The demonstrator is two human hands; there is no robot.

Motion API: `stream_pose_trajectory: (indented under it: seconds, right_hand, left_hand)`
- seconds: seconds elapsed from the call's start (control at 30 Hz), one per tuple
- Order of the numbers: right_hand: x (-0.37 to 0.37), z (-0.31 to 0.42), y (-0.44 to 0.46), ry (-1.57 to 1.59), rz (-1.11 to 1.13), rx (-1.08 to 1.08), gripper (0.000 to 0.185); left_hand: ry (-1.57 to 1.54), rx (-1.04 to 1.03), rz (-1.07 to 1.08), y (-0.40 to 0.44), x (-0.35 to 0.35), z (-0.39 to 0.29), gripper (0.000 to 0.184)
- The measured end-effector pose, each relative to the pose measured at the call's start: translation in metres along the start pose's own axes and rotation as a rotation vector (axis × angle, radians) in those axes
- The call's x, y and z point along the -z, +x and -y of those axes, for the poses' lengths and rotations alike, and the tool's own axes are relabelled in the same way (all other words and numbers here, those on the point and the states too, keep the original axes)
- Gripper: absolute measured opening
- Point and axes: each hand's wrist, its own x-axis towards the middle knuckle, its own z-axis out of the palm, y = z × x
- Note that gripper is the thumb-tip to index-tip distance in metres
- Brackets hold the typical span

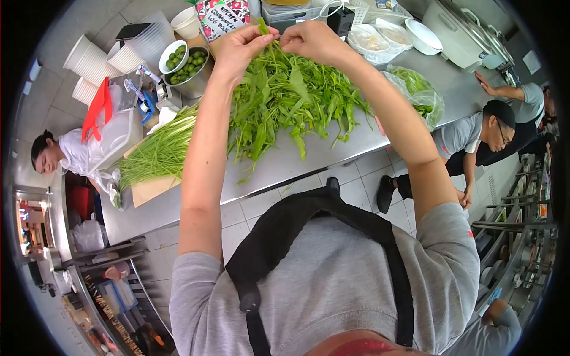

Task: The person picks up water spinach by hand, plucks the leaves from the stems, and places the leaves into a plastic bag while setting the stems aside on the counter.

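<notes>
A large heap of leafy greens [291, 98] lies on the steel table [249, 193], beneath and in front of both hands. At the heap's far edge, my left hand [243, 50] is closed on a green stem [263, 26] that sticks up between its fingers. Close beside it on the right, my right hand [312, 43] has its fingers pinched together near the stem; what they hold, if anything, is too small to make out. Long thin green stalks [163, 148] lie left of my left forearm, partly on brown paper [151, 191].
Beyond the stalks stand a pot of small green fruits [191, 71], stacked white tubs [89, 59] and a log book [221, 18]. Bagged greens [415, 89] and white containers [423, 37] are at the right. One person [65, 151] is at the left, others [469, 133] at the right.
</notes>
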Motion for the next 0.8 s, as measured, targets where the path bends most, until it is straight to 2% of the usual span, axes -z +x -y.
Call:
stream_pose_trajectory:
  seconds: [0.13, 0.2, 0.23, 0.3, 0.33, 0.4, 0.43, 0.53, 0.6, 0.67, 0.7, 0.73, 0.8]
  right_hand:
    - [0.004, 0.007, -0.003, -0.086, 0.054, -0.042, 0.008]
    - [-0.001, 0.0, -0.006, -0.441, -0.028, -0.029, 0.012]
    - [-0.001, -0.007, -0.008, -0.441, -0.028, -0.032, 0.012]
    - [0.0, -0.028, -0.017, -0.757, 0.129, -0.092, 0.011]
    - [-0.005, -0.034, -0.023, -0.76, 0.128, -0.093, 0.011]
    - [-0.022, -0.046, -0.038, -0.983, 0.127, 0.041, 0.01]
    - [-0.032, -0.047, -0.043, -0.938, 0.169, 0.117, 0.009]
    - [-0.072, -0.044, -0.057, -0.811, 0.285, 0.135, 0.008]
    - [-0.089, -0.051, -0.064, -0.774, 0.228, 0.06, 0.008]
    - [-0.098, -0.055, -0.066, -0.735, 0.178, -0.012, 0.009]
    - [-0.101, -0.056, -0.066, -0.722, 0.154, -0.081, 0.009]
    - [-0.105, -0.058, -0.066, -0.708, 0.131, -0.152, 0.009]
    - [-0.107, -0.067, -0.063, -0.689, 0.094, -0.229, 0.009]
  left_hand:
    - [0.079, -0.037, -0.004, 0.001, -0.006, 0.0, 0.01]
    - [0.08, -0.025, -0.03, -0.005, -0.01, 0.0, 0.011]
    - [0.084, -0.014, -0.058, -0.01, -0.011, -0.002, 0.012]
    - [0.16, -0.02, -0.107, -0.019, -0.002, -0.006, 0.012]
    - [0.234, -0.028, -0.163, -0.022, 0.005, -0.008, 0.012]
    - [0.256, -0.04, -0.202, -0.027, 0.017, -0.007, 0.013]
    - [0.338, -0.01, -0.201, -0.03, 0.023, -0.007, 0.012]
    - [0.495, 0.05, -0.174, -0.044, 0.026, -0.002, 0.012]
    - [0.605, 0.093, -0.011, -0.058, 0.022, 0.01, 0.014]
    - [0.713, 0.19, 0.244, -0.076, 0.018, 0.022, 0.017]
    - [0.643, 0.21, 0.355, -0.084, 0.014, 0.027, 0.02]
    - [0.643, 0.215, 0.353, -0.09, 0.013, 0.031, 0.02]
    - [0.684, 0.319, 0.517, -0.097, 0.012, 0.034, 0.023]
